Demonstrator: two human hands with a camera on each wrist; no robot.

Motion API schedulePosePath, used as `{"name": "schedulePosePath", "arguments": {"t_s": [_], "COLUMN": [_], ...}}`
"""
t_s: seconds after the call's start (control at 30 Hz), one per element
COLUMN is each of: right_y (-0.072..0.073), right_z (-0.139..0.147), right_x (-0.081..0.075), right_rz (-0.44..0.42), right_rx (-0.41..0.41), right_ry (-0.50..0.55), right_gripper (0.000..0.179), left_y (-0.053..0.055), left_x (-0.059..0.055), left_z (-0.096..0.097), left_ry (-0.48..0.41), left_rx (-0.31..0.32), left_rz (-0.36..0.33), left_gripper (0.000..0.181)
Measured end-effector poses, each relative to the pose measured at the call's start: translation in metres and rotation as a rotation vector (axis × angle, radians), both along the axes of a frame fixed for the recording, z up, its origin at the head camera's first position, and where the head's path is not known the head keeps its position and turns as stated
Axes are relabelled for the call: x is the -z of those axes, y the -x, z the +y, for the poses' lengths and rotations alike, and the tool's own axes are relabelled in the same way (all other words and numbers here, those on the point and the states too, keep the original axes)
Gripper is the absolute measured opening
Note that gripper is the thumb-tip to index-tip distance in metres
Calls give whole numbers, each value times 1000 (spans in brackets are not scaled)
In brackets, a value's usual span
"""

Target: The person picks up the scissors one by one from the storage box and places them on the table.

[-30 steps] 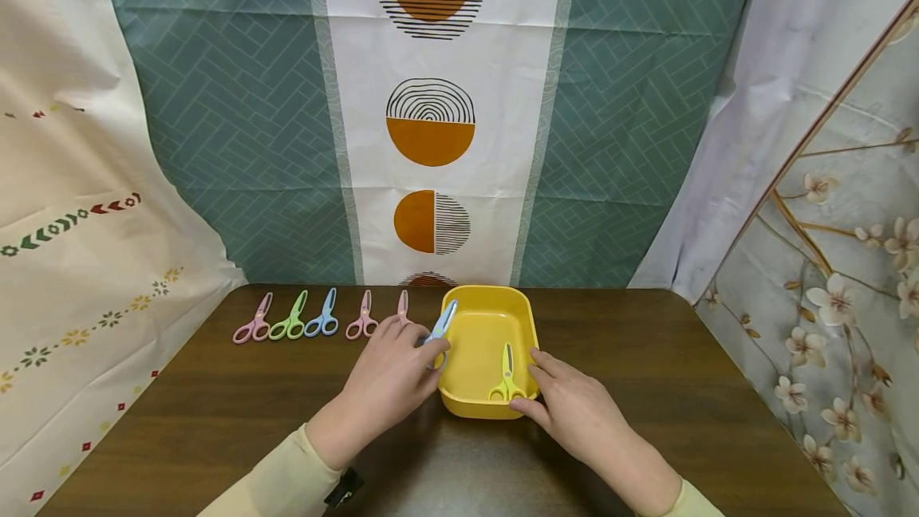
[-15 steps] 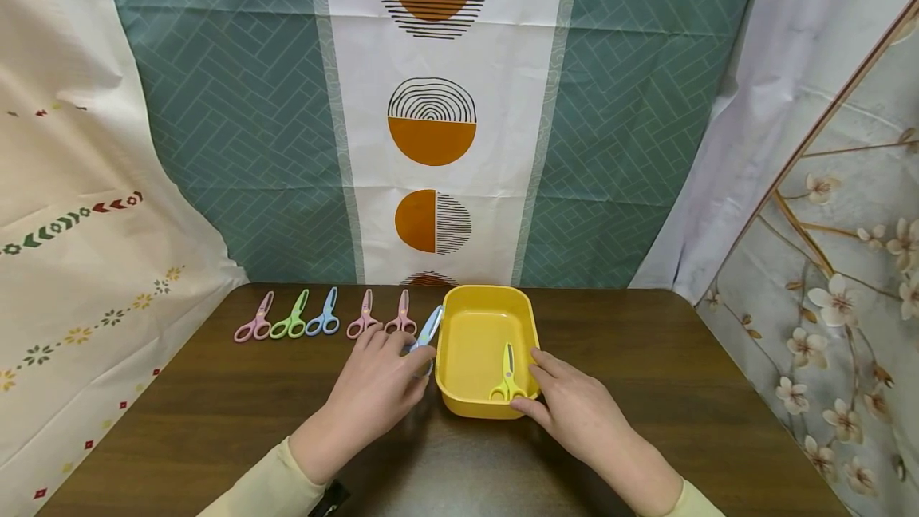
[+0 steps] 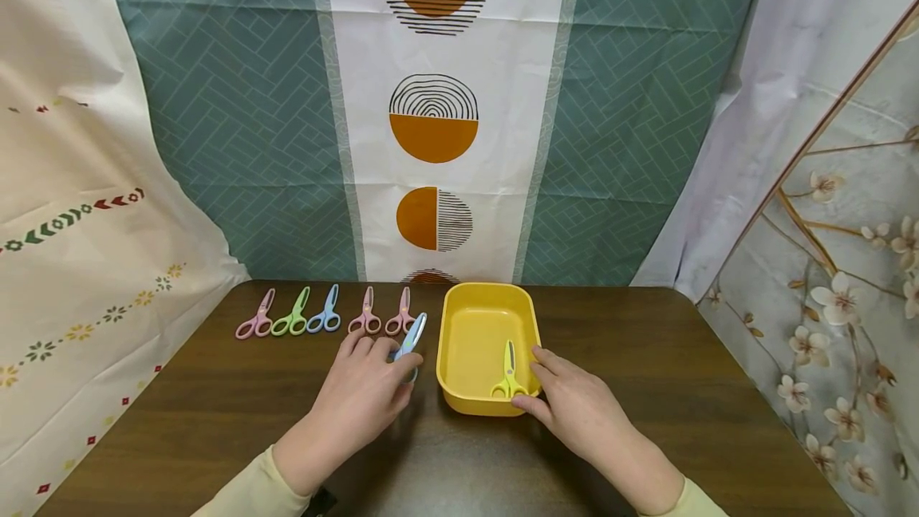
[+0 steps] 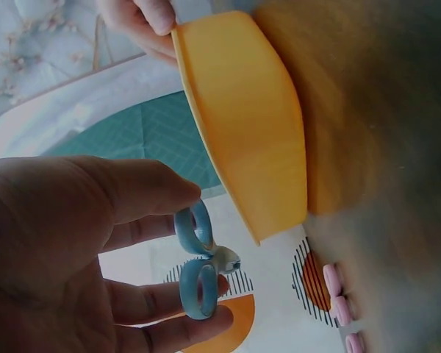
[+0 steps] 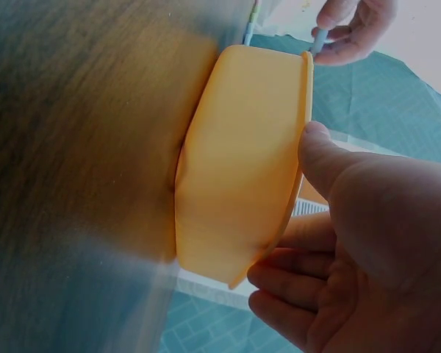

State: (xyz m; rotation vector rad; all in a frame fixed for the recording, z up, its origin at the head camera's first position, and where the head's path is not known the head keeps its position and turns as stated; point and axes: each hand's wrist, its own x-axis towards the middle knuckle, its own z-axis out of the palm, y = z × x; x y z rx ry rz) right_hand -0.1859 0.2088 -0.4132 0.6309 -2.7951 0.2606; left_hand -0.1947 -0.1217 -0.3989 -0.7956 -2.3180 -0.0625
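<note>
My left hand (image 3: pixel 366 389) pinches a pair of blue scissors (image 3: pixel 412 337) by its finger loops, left of the yellow plastic bin (image 3: pixel 452 399). The loops of these scissors (image 4: pixel 197 298) sit between thumb and fingers in the left wrist view, and the blades point away. My right hand (image 3: pixel 581 409) holds the bin's near right corner, thumb on the near rim and fingers along the right rim. Inside the bin, yellow-green scissors (image 3: pixel 508 373) lean against the near wall, blades pointing to the back.
Along the back left of the dark wooden table (image 3: pixel 215 397) lie pink scissors (image 3: pixel 257 319), green scissors (image 3: pixel 293 316), blue scissors (image 3: pixel 326 311) and two more pink pairs, one the nearer-left pink scissors (image 3: pixel 366 313). Fabric curtains (image 3: pixel 273 142) hang behind and at both sides.
My left hand has moved left with the blue scissors, from over the bin's left rim to beside the bin. The rightmost pink scissors show more fully. My right hand stays at the bin's corner.
</note>
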Motion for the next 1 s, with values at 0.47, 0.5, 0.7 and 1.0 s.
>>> {"name": "schedulePosePath", "arguments": {"t_s": [0.47,0.5,0.7,1.0], "right_y": [0,0,1,1], "right_z": [1,1,1,2], "right_x": [1,0,0,2], "right_rz": [3,10,25,39], "right_rx": [-10,-14,-23,-24], "right_ry": [-8,-7,-8,-6], "right_gripper": [71,70,70,69], "left_y": [-6,-7,-7,-7], "left_x": [12,13,16,18], "left_z": [-2,-2,-1,-1], "left_ry": [65,70,88,128], "left_rx": [-25,-27,-42,-76], "left_rz": [-87,-94,-133,-222], "left_gripper": [33,33,29,22]}}
